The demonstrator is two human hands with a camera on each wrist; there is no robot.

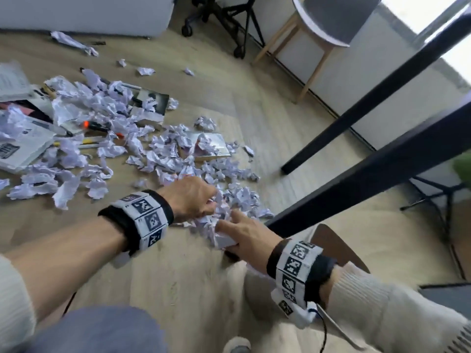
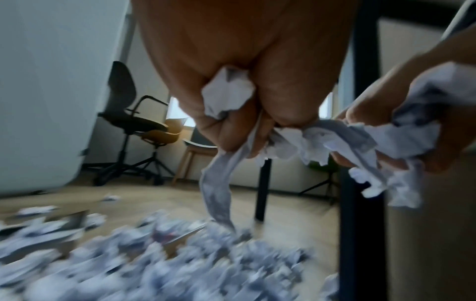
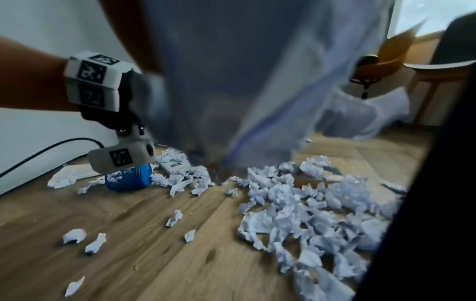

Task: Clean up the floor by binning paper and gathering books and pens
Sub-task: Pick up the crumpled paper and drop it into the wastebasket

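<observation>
Crumpled white paper litters the wooden floor in a wide pile. My left hand and right hand meet at the pile's near end, both gripping one bunch of crumpled paper. In the left wrist view my left hand's fingers curl round paper wads, with a strip hanging down. The right hand clutches more paper beside them. Two books lie half buried. An orange-tipped marker and a yellow pen lie at the left.
An open book lies at the far left. Black table legs slant across the right. A blue mesh cup lies on its side. A brown curved edge sits beside my right wrist. Chairs stand at the back.
</observation>
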